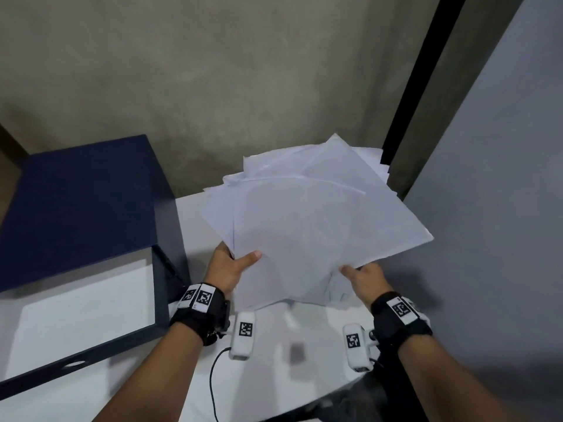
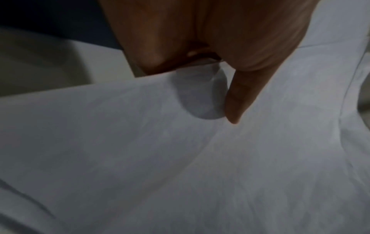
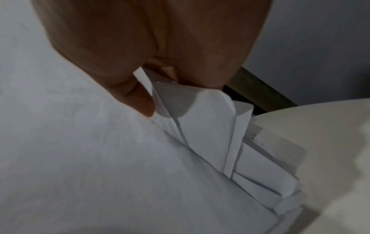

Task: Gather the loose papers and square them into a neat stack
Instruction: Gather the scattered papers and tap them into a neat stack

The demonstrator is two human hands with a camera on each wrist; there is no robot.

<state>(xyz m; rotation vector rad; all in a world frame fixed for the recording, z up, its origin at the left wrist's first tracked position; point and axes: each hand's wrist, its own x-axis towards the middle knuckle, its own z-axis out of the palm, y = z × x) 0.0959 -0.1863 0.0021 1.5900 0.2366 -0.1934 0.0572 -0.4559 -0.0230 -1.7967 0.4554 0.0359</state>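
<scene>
An uneven bundle of white papers [image 1: 310, 226] is lifted off the white table [image 1: 271, 370], its corners fanned out at different angles. My left hand [image 1: 231, 264] grips the bundle's near left edge, thumb on top. My right hand [image 1: 364, 277] grips the near right edge, thumb on top as well. In the left wrist view the left hand [image 2: 220, 63] has its thumb lying over a sheet of the papers [image 2: 180, 158]. The right wrist view has the right hand [image 3: 152, 76] pinching several offset sheets of the papers [image 3: 200, 134] that stick out at staggered edges.
A dark blue open box [image 1: 85, 239] stands on the table at the left, its lid raised and a white sheet inside. A grey wall is close behind, a dark post [image 1: 423, 77] and a grey panel [image 1: 502, 178] to the right. A black cable [image 1: 213, 382] hangs near the table's front edge.
</scene>
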